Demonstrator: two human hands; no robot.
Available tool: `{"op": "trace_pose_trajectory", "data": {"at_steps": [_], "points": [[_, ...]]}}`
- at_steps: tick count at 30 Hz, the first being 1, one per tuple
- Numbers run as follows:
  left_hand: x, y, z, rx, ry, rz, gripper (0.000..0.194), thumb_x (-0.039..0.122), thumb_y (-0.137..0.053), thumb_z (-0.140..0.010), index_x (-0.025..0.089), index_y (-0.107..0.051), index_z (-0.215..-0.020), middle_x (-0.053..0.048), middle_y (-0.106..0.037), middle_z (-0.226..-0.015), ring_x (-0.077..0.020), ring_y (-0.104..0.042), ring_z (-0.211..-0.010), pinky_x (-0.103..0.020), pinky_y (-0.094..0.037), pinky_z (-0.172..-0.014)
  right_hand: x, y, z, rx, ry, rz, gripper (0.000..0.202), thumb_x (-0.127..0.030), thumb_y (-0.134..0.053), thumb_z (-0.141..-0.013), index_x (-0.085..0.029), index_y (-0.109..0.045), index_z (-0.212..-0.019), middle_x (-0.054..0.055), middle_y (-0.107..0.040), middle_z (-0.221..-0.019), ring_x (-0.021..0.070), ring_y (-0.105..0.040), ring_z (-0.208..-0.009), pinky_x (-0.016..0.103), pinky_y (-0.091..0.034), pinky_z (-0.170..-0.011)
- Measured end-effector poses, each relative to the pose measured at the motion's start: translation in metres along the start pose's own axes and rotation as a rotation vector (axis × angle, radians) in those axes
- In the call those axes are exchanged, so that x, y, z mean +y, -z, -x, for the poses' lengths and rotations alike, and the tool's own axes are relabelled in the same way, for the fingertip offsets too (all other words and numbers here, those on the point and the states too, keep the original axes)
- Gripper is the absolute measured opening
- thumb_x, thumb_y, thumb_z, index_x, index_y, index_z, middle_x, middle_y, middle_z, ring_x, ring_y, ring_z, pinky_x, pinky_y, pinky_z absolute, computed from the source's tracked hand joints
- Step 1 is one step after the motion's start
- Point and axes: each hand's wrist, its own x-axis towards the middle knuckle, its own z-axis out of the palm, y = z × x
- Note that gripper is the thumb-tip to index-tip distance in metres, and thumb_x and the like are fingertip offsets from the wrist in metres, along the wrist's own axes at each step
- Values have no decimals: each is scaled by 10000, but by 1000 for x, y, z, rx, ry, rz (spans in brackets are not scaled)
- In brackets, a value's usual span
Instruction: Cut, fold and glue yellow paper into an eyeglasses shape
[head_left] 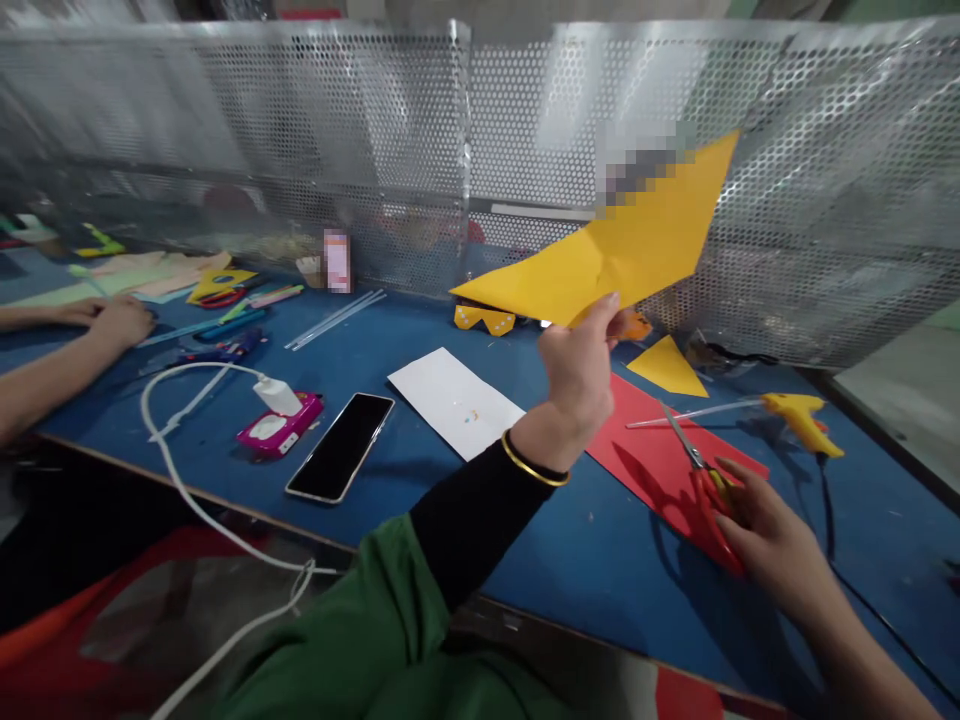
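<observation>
My left hand (581,370) is raised over the table, its thumb and fingers closed on the lower edge of a large yellow sheet (637,235). The sheet stands tilted in the air in front of the mesh screen. At the right, my right hand (757,530) has its fingers around the handles of red scissors (709,505), which point away from me. Under the scissors lies a red sheet (667,465). A white sheet (454,400) with small coloured marks rests left of my left hand.
A black phone (341,447), a pink power socket (279,425) with a white cable, and a yellow glue gun (804,420) lie on the blue table (495,540). Another person's hands (120,318) rest at the far left. A perforated metal screen (390,130) stands behind.
</observation>
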Motion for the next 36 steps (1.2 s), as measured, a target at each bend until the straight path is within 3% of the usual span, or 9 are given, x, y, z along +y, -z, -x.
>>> {"op": "trace_pose_trajectory", "data": {"at_steps": [4,7,9,12,16,20,26,30,36], "points": [[4,-35,-8,-94,26,24,217,190,-624,-907,181,-624,-691,-10,-770,-849,-227,-721,-1029,-317,-521,-815,-46,-17,-5,-66,-184,-397,710,-365,-811,-559,-230,-606,-1225,16,-712,-837,193,-673,-737,300,-540,-640],[0,-40,-12,-155,94,2,218,196,-693,-866,180,-630,-658,-23,-746,-781,-232,-723,-997,-301,-513,-800,-77,-28,-10,-121,-320,-688,773,-318,-926,-441,-225,-639,-1152,-75,-578,-611,97,-479,-451,226,-364,-408],[-6,-28,-12,-182,165,-56,196,223,-726,-844,178,-654,-667,-23,-721,-730,-200,-721,-881,-292,-506,-782,-90,-36,-14,-167,-329,-767,699,-378,-929,-482,-205,-654,-1100,-99,-496,-528,68,-383,-383,214,-293,-373],[-15,7,-10,-155,182,-114,168,173,-688,-834,159,-672,-667,-18,-678,-650,-123,-643,-642,-290,-485,-734,-103,-49,-21,-229,-290,-842,553,-463,-867,-614,-198,-662,-1055,-98,-451,-473,82,-383,-373,224,-302,-374],[-22,60,-4,-108,197,-199,141,225,-741,-767,142,-703,-659,-41,-692,-659,-125,-623,-621,-284,-454,-699,-122,-67,-34,-228,-265,-949,495,-443,-866,-608,-212,-645,-986,-41,-621,-606,83,-437,-403,243,-359,-395],[-22,94,-1,-77,212,-209,159,297,-805,-690,159,-725,-700,-30,-703,-667,-135,-631,-628,-271,-456,-683,-146,-88,-44,-223,-268,-1045,444,-420,-853,-625,-230,-629,-959,4,-719,-845,66,-475,-455,251,-422,-449],[-25,110,-15,-55,172,-275,144,324,-790,-703,192,-737,-725,-20,-706,-669,-141,-640,-641,-262,-449,-662,-166,-106,-43,-205,-241,-1053,335,-382,-809,-676,-229,-653,-930,-4,-704,-853,72,-501,-483,257,-436,-474],[-33,112,-16,-72,233,-315,129,299,-778,-695,192,-762,-765,-34,-729,-708,-152,-658,-663,-262,-448,-654,-160,-105,-40,-129,-244,-990,285,-377,-805,-697,-211,-664,-881,-45,-600,-572,95,-501,-455,251,-428,-466],[-40,112,-8,-100,306,-323,174,305,-776,-684,201,-779,-824,-40,-758,-782,-139,-672,-687,-248,-447,-650,-151,-104,-39,-106,-290,-968,272,-338,-838,-665,-202,-647,-803,-53,-588,-531,107,-528,-446,254,-435,-453]]}}
